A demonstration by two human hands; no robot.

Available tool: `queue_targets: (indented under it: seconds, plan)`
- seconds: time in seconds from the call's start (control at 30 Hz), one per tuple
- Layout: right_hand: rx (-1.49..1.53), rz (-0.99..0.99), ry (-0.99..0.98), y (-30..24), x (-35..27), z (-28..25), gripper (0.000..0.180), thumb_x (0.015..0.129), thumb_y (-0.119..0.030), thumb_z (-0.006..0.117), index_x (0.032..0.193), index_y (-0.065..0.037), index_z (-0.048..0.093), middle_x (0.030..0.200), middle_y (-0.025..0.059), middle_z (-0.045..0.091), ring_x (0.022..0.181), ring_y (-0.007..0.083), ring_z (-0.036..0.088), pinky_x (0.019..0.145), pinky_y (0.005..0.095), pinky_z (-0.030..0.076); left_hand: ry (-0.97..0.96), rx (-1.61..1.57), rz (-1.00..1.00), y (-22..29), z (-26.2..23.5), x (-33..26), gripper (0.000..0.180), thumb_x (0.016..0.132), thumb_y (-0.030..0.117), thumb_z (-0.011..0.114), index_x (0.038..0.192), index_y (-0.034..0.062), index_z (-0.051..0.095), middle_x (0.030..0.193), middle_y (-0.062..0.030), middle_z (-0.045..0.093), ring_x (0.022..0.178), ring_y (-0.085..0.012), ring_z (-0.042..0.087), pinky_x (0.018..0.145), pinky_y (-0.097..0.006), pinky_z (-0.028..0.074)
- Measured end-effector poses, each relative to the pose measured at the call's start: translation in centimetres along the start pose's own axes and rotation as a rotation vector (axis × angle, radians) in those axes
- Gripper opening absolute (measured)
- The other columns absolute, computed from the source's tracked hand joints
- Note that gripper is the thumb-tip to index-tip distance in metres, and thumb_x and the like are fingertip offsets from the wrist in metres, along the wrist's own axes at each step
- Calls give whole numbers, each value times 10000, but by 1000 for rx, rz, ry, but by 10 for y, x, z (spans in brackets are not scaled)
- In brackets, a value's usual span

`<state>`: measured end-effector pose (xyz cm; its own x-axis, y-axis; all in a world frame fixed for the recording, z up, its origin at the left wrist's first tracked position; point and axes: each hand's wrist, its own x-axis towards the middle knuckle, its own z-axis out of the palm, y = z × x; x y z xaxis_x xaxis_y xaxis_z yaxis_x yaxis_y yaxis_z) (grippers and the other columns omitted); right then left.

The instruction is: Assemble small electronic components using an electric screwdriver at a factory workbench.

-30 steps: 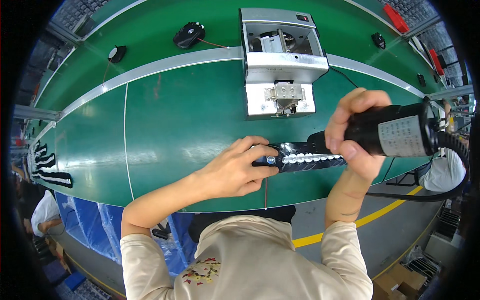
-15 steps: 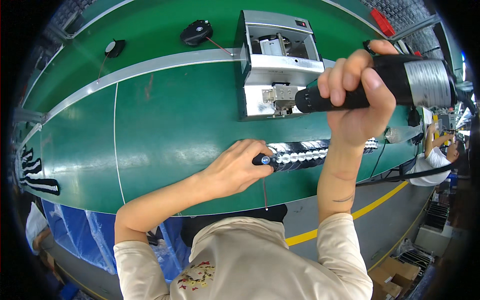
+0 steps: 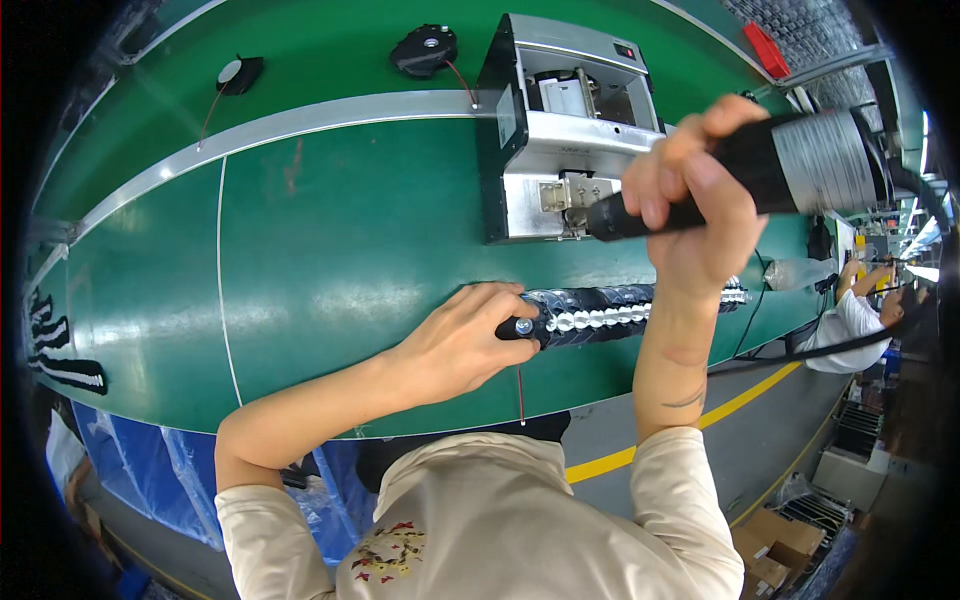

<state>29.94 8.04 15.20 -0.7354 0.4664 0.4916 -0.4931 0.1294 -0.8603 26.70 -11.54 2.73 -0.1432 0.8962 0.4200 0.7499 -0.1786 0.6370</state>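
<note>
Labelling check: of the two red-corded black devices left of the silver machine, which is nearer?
The right device, close to the silver machine; the left device lies farther away.

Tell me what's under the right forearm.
A black strip with white beads shows left of the right forearm, and more beads show right of it, on the green table. The stretch between is covered; whether they join cannot be seen.

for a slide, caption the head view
Left hand holding a black lens-lined bar on a green workbench, right hand gripping a black electric screwdriver.
</note>
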Motion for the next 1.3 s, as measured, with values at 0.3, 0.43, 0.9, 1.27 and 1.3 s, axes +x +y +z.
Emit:
queue_targets:
  seconds: [0.3, 0.43, 0.9, 1.27, 1.3]
  plan:
    - [158, 56, -77, -13, -60, 0, 399, 783, -129, 636, 1094, -58, 398, 637, 56, 474, 443, 143, 451, 452, 307, 425, 41, 2, 6, -2, 5, -3, 172, 695, 79, 632, 859, 110, 677, 1097, -111, 556, 1094, -319, 534, 903, -412, 470]
    - [224, 178, -50, -10, -69, 6, 406, 758, -63, 638, 1064, -52, 371, 634, 68, 484, 494, 151, 478, 496, 303, 460, 50, 20, 7, -1, 3, -3, 165, 695, 98, 627, 851, 111, 678, 1087, -108, 560, 1087, -313, 537, 904, -408, 469]
    - [95, 103, -342, -2, -81, 0, 355, 752, 63, 633, 1029, -24, 428, 727, 81, 544, 649, 150, 546, 626, 291, 481, 48, 4, -12, -1, 4, -4, 187, 705, 109, 627, 874, 127, 704, 1095, -101, 572, 1089, -308, 534, 907, -404, 463]
    - [252, -158, -108, -17, -21, -7, 489, 820, -74, 579, 1275, -72, 400, 640, 48, 461, 437, 141, 440, 465, 326, 438, 32, 30, 2, 0, 3, -4, 182, 735, 98, 713, 913, 128, 696, 1111, -93, 559, 1104, -324, 551, 880, -432, 471]
    - [229, -157, -87, -15, -15, -6, 484, 817, -65, 571, 1271, -62, 406, 640, 51, 463, 438, 142, 440, 466, 329, 442, 31, 27, 2, 0, 4, -4, 177, 733, 97, 715, 907, 126, 695, 1105, -91, 558, 1105, -323, 550, 878, -430, 471]
